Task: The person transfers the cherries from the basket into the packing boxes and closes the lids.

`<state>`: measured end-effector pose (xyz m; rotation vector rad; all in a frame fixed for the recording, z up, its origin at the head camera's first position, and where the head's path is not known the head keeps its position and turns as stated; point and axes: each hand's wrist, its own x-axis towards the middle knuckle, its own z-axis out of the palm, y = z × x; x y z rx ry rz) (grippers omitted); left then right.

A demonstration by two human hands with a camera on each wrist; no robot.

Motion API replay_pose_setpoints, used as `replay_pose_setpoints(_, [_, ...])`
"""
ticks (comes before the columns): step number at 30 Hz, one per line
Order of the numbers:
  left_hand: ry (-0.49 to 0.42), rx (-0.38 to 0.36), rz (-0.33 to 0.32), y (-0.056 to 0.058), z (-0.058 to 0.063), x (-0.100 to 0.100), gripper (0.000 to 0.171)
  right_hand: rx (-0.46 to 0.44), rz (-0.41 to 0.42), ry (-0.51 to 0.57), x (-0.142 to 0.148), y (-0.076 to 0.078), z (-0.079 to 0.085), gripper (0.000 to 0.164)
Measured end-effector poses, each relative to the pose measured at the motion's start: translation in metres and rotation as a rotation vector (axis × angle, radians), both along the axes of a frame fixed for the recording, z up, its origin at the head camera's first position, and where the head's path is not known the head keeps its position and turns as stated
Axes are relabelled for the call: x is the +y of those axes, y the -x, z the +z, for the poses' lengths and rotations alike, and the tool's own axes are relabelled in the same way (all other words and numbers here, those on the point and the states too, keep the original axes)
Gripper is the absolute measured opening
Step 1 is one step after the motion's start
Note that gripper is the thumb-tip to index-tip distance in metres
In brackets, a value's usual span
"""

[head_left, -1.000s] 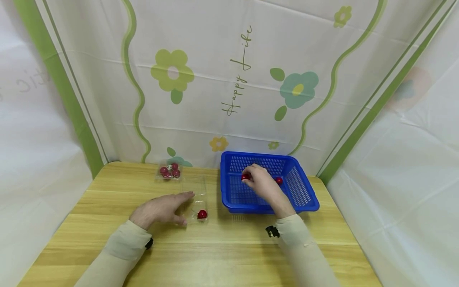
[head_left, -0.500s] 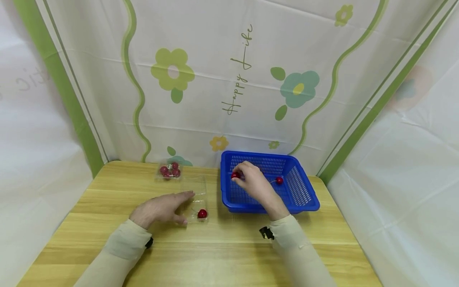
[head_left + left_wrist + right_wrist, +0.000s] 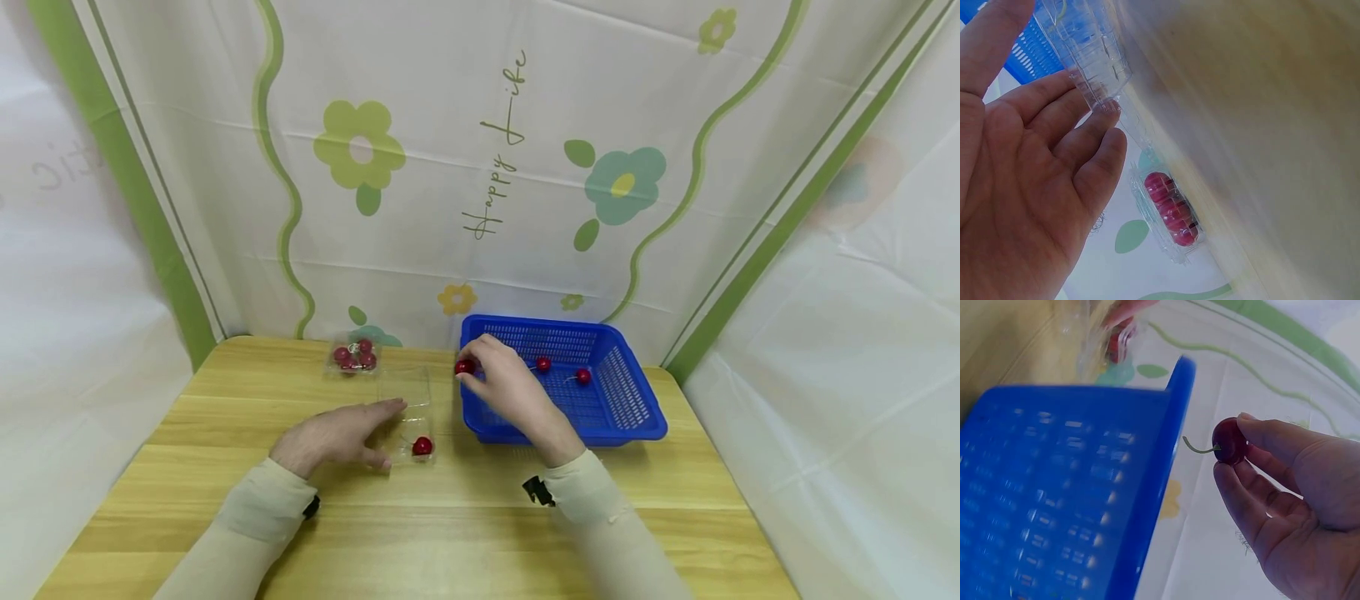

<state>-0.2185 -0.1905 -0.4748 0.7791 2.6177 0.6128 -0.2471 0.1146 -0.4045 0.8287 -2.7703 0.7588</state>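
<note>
My right hand pinches a dark red cherry between thumb and fingertips, its green stem sticking out. In the head view that hand is over the left rim of the blue basket. Two cherries, one here and one farther right, lie inside the basket. My left hand rests at the side of an open clear plastic box, fingers extended; in the left wrist view the fingertips touch the plastic. A single cherry lies in the near half of that box.
A closed clear box holding several cherries stands at the back left of the wooden table. Behind the table hangs a white printed curtain, with white sheets at both sides.
The right hand has moved left from inside the basket to its left rim, carrying the cherry. A cherry it was covering in the basket now shows. The left hand stays put.
</note>
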Motion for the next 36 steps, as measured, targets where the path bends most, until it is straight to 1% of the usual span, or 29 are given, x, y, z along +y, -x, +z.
replay_pose_setpoints(6, [-0.007, 0.003, -0.004, 0.001, 0.000, 0.000, 0.101, 0.027, 0.057, -0.022, -0.015, -0.007, 0.002, 0.017])
replay_pose_setpoints(11, [-0.004, 0.004, -0.002, 0.000, 0.001, 0.000, 0.101, 0.042, 0.100, -0.045, -0.027, -0.012, -0.001, 0.018])
replay_pose_setpoints(16, [-0.004, 0.003, 0.000, 0.000, 0.002, -0.001, 0.101, 0.042, 0.135, -0.050, -0.037, -0.015, -0.008, 0.017])
replay_pose_setpoints(22, [0.001, 0.007, 0.003, -0.001, 0.002, -0.001, 0.100, 0.033, 0.149, -0.103, -0.047, -0.018, -0.019, 0.020])
replay_pose_setpoints(28, [0.002, 0.009, 0.002, -0.001, 0.003, -0.001, 0.102, 0.041, 0.175, -0.137, -0.057, -0.021, -0.032, 0.016])
replay_pose_setpoints(36, [-0.025, 0.032, -0.035, -0.001, 0.002, -0.001, 0.107, 0.032, 0.200, -0.175, -0.068, -0.030, -0.041, 0.021])
